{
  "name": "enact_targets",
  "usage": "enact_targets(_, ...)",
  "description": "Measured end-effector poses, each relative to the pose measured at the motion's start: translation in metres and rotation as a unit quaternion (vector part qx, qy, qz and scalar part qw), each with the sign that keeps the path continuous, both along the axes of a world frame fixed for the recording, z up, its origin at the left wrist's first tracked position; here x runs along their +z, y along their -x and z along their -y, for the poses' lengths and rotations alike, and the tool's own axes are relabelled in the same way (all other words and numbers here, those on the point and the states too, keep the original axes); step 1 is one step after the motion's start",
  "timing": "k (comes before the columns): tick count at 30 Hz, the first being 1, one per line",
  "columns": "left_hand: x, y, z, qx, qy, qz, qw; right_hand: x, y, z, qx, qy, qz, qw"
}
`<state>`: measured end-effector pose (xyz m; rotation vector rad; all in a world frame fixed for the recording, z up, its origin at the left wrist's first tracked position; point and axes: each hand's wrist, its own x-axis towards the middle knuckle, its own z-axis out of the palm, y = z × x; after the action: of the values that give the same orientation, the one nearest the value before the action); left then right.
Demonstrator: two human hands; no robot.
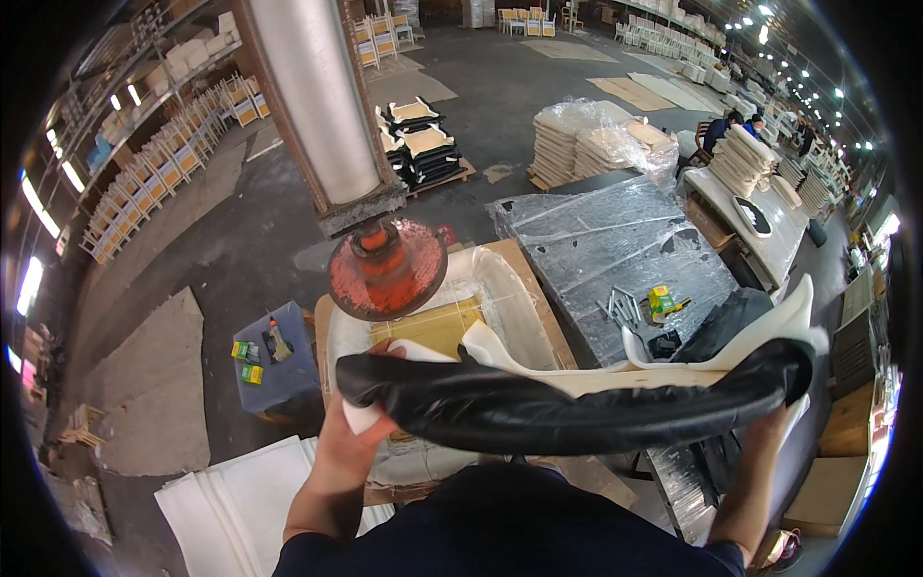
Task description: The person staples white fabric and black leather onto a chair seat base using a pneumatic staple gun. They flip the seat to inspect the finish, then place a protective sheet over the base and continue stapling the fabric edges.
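A curved chair panel with a black leather cover (538,409) is held up level in front of my body, over a padded work stand. White foam (740,356) and a strip of pale board stick out along its far edge, where the cover is not wrapped over. My left hand (354,433) grips the left end, fingers wrapped round the foam and leather. At the right end, my right hand (767,428) grips the panel from beneath; its fingers are partly hidden. Beyond the panel, a round red press plate (387,271) hangs from a metal cylinder (322,106) above the padded stand (514,298).
A plastic-wrapped table (586,240) at right carries a yellow-green box (661,302) and metal tools. On the left, a small blue-grey table (279,370) holds a tool and small boxes. White sheets (231,510) lie lower left. Black-covered seats (423,154) are stacked on a pallet ahead.
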<state>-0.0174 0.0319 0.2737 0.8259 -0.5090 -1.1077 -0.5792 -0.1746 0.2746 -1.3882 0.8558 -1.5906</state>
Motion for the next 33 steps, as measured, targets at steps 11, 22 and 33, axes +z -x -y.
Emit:
enact_targets(11,-0.147,0.066,0.163,0.111,0.014,0.408,0.906,-0.104,-0.079,0.103,-0.276,-0.052,0.219,0.934)
enact_targets(22,-0.134,0.035,0.205,0.072,-0.225,0.476,0.847,-0.111,-0.123,0.186,-0.101,-0.162,-0.184,0.964)
enact_targets(33,-0.213,-0.007,0.152,0.096,-0.400,0.451,0.792,-0.231,-0.228,0.177,0.067,-0.091,-0.513,0.851)
